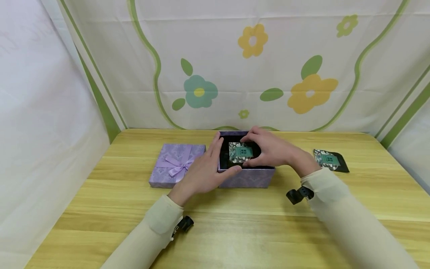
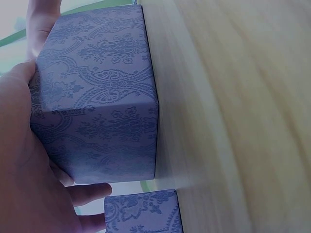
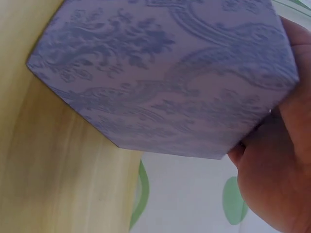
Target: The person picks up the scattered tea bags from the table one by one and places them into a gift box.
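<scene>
A purple patterned gift box (image 1: 246, 178) stands on the wooden table, its top uncovered and its inside dark. In it lies a dark floral packet (image 1: 241, 152) with a green label. My right hand (image 1: 273, 149) reaches over the box's right side, its thumb and curled fingers pinching the packet at its near and far edges. My left hand (image 1: 209, 168) rests on the left side of the box, fingers stretched along that wall and thumb lying along the front rim. In the left wrist view the box's outer walls (image 2: 97, 63) hide the packet; the right wrist view shows only an outer wall (image 3: 160, 73).
The purple lid (image 1: 176, 164) with a ribbon bow lies just left of the box. Another packet (image 1: 330, 160), with the same green label, lies on the table at the right. Behind the table hangs a white flowered curtain (image 1: 235, 74).
</scene>
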Demonstrator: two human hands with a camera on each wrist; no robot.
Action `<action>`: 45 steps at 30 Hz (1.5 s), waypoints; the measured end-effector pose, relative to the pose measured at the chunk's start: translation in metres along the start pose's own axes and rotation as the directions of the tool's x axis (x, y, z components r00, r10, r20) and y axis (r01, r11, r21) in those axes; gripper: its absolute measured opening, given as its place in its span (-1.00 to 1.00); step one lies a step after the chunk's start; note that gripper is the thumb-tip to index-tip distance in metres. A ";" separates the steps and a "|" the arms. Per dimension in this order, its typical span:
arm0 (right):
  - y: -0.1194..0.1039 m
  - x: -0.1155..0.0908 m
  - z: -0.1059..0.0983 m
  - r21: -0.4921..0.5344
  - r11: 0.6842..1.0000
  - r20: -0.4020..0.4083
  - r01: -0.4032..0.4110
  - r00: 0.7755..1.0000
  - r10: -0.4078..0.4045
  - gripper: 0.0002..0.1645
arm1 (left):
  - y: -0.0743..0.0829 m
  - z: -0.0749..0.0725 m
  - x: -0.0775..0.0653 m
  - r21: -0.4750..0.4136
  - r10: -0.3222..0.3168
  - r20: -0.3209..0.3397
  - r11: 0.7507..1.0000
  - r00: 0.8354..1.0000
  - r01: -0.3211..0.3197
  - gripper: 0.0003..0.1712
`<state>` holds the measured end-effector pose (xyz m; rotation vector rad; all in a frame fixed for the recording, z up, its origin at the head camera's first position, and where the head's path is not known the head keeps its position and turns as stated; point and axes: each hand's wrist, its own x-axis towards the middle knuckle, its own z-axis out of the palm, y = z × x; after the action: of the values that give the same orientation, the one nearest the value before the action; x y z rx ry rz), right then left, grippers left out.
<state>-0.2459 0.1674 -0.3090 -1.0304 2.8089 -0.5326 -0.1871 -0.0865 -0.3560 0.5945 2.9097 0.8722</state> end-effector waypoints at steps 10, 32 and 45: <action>-0.002 0.002 0.010 -0.122 0.992 -0.016 0.030 0.999 -0.033 -0.21 | 0.001 0.001 0.001 0.013 0.006 -0.021 1.000 1.000 -0.006 0.27; 0.005 -0.024 -0.007 0.123 0.992 -0.115 0.011 0.993 0.003 -0.21 | 0.002 0.002 0.000 0.012 0.005 -0.015 1.000 1.000 -0.005 0.30; 0.058 -0.096 -0.039 0.190 0.971 -0.156 -0.142 0.973 0.172 -0.24 | 0.001 0.000 -0.002 0.024 -0.005 -0.017 1.000 1.000 0.005 0.30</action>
<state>-0.2160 0.2814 -0.2961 -0.7529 2.8890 -0.8724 -0.1847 -0.0865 -0.3556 0.5839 2.9395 0.8472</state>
